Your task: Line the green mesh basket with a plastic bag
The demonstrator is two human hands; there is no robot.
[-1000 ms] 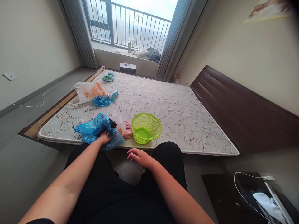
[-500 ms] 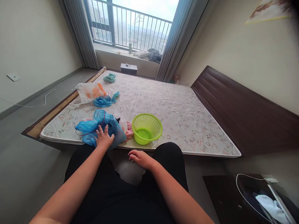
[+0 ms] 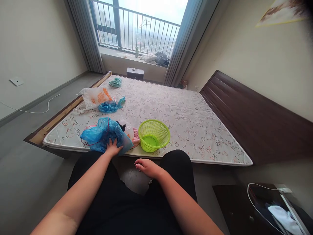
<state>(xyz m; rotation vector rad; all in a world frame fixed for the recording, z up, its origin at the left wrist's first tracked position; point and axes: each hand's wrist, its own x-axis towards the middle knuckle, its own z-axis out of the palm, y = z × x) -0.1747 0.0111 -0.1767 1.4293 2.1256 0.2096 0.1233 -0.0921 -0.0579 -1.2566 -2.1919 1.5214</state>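
Observation:
My left hand (image 3: 113, 148) lies on a crumpled blue plastic bag (image 3: 102, 129) with red drawstrings, at the mattress's near edge. Its fingers are spread over the plastic. My right hand (image 3: 148, 168) hangs in front of my right knee, fingers loosely bent and apart, with nothing visible in it. A bright green plastic basket (image 3: 154, 135) stands upright on the mattress, beyond that hand. Between bag and basket lie a pink cloth (image 3: 136, 137) and a clear plastic bag (image 3: 129, 131), partly covered by the blue bag. Something black (image 3: 121, 126) pokes out beside them.
The patterned mattress (image 3: 186, 120) sits in a dark wooden bed frame. Farther back on it lie a white and orange plastic bag (image 3: 94, 97), another blue bag (image 3: 107, 107) and a teal coiled cloth (image 3: 115, 82). A dark nightstand (image 3: 234, 202) is at lower right.
My left hand has slid slightly right and down across the blue bag, which has shifted and bunched up a little. My right hand is almost unmoved.

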